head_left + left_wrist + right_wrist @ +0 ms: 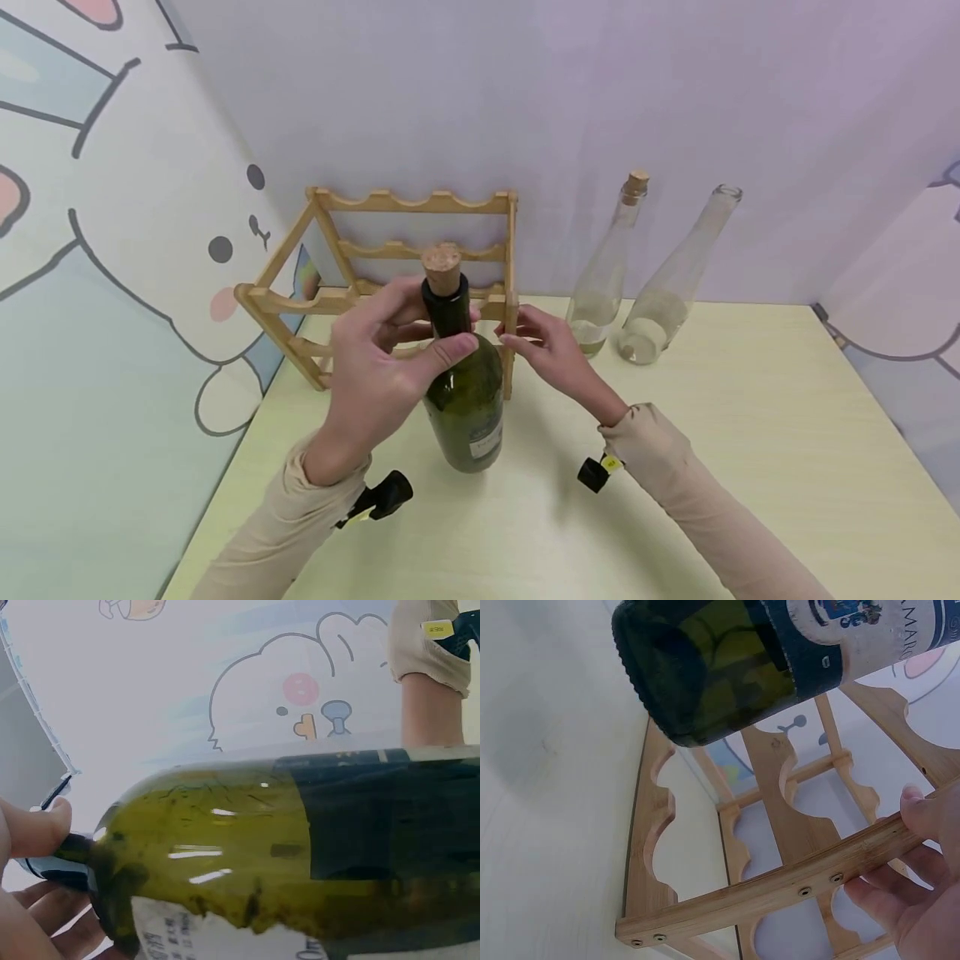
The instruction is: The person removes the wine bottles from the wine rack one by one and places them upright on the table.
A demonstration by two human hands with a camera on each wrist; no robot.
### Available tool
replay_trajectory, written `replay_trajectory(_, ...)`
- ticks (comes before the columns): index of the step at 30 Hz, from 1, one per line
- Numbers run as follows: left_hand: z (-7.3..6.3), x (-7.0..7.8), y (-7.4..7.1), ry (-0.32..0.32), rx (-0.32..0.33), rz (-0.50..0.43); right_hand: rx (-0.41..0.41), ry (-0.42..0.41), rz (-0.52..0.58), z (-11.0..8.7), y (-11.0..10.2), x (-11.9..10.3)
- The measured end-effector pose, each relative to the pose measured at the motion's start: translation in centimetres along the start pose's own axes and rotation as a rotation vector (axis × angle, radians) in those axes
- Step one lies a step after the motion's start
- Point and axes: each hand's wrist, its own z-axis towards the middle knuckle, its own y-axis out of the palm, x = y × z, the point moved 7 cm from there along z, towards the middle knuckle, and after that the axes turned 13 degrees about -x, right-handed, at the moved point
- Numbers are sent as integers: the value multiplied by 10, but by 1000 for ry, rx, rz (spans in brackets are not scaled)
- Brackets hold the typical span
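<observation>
A green wine bottle (pixel 467 408) with a cork (pixel 442 268) in its mouth stands nearly upright before the wooden wine rack (pixel 512 242). My left hand (pixel 382 354) grips it round the neck, thumb on the near side. In the right wrist view the bottle's base (pixel 664 682) appears raised off the table. My right hand (pixel 553 348) holds the rack's right front post (pixel 780 883), thumb on one side and fingers on the other. The left wrist view shows the bottle's dark label and a torn white label (pixel 217 934).
Two clear glass bottles stand at the back right, one corked (pixel 600 287) and one without a cork (pixel 675 287). The pale table (pixel 765 433) meets a wall behind and a cartoon-printed panel (pixel 150 250) on the left.
</observation>
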Motion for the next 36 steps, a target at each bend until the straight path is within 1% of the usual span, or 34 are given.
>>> replay_trajectory(6,-9,-15,6,-50,-18,8,2,-12,-13,0,0,-2)
replay_trajectory(11,-16,-23,8,-73,-20,12,0,-22,-9,2,1,-3)
replay_trajectory(18,-24,-36,13,-76,-28,19,-1,-8,-15,2,1,-1)
replay_trajectory(24,-30,-50,20,-95,-39,13,4,-7,-6,1,0,-1)
replay_trajectory(35,-38,-61,25,-107,-39,25,1,-4,-16,0,1,-1)
replay_trajectory(36,-38,-62,26,-107,-39,24,1,-6,-14,1,1,3)
